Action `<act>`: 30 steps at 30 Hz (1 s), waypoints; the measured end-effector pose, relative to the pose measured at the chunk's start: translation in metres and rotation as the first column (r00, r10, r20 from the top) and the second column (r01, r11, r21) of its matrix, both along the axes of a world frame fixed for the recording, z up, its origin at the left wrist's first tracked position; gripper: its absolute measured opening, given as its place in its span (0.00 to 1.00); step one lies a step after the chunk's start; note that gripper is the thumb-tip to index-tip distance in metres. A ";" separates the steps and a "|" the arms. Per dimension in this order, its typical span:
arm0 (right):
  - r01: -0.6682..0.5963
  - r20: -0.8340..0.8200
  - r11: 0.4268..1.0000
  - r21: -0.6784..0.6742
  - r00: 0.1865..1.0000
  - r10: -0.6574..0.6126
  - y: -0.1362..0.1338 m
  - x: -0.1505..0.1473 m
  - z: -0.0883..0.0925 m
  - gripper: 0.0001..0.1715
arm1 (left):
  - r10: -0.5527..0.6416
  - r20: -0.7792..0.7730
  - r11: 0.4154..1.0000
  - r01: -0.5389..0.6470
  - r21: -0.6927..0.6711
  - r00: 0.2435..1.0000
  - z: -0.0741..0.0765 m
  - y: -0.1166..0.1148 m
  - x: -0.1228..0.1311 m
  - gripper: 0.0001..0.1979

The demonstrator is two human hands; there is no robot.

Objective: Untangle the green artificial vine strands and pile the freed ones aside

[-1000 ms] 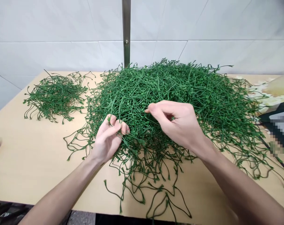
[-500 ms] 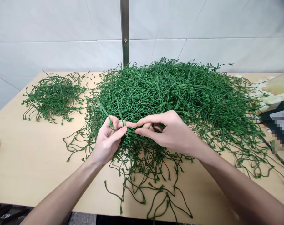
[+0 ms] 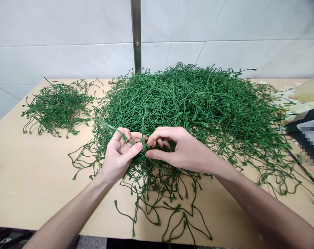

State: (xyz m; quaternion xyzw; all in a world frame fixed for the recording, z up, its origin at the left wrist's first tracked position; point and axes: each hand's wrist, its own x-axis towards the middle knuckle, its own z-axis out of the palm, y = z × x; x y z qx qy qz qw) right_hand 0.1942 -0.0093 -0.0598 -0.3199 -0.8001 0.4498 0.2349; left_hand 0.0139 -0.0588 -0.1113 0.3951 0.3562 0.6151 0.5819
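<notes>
Left hand (image 3: 120, 152) pinches thin, green, plastic-looking stems (image 3: 143, 121) between thumb and fingers; right hand (image 3: 175, 147) close beside it, fingers curled, grip not discernible. Both at front of large, tangled green heap (image 3: 188, 98) on pale wood-toned table (image 3: 29, 183); smaller green pile (image 3: 59, 107) lies to the left

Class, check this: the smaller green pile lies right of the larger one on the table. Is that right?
The side is wrong: in the head view, the smaller green pile lies left of the larger pile on the table.
</notes>
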 end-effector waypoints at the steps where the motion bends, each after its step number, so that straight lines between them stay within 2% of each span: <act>1: -0.003 -0.002 1.000 0.031 1.000 0.003 0.000 0.000 0.001 0.06 | -0.005 -0.007 1.000 0.005 -0.005 1.000 -0.001 0.000 0.000 0.16; 8: 0.013 -0.015 0.995 0.097 1.000 -0.012 0.000 0.003 0.001 0.08 | -0.014 -0.008 0.998 0.013 -0.064 1.000 -0.002 0.000 0.000 0.21; 12: 0.005 0.016 1.000 0.030 1.000 -0.005 0.002 0.006 0.005 0.07 | 0.015 -0.003 0.997 -0.015 -0.071 1.000 0.000 -0.002 0.001 0.20; 19: -0.075 0.059 0.993 -0.091 0.995 0.081 0.005 0.006 0.008 0.07 | -0.069 0.012 0.998 0.069 0.010 0.998 0.001 -0.007 0.000 0.20; 25: -0.050 0.034 0.984 -0.171 0.998 0.057 0.005 0.006 0.004 0.08 | -0.130 0.041 0.989 0.132 -0.064 0.991 0.005 -0.005 -0.001 0.21; 30: -0.076 0.103 0.993 -0.086 0.991 0.084 0.005 0.008 0.010 0.08 | -0.161 0.053 0.982 0.166 -0.090 0.985 0.006 -0.002 -0.002 0.21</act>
